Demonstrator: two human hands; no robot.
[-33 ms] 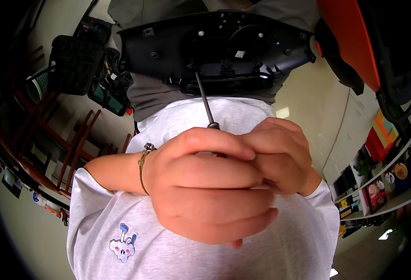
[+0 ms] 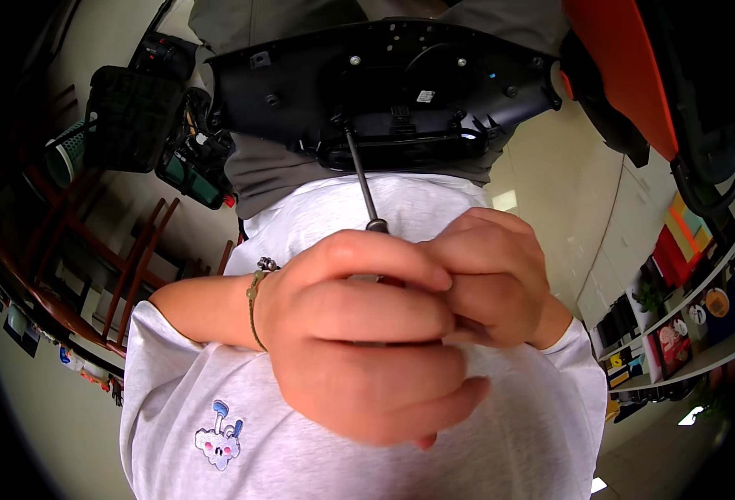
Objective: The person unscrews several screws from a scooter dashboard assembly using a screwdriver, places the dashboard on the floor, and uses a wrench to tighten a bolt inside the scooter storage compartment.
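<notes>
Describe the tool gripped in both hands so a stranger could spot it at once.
Start at the big black plastic panel across the top of the view, dotted with screws. From its lower middle a thin dark metal shaft runs down into the clasped left hand and right hand: that is the screwdriver. It is the only slim straight rod there; its handle is hidden inside the hands.
</notes>
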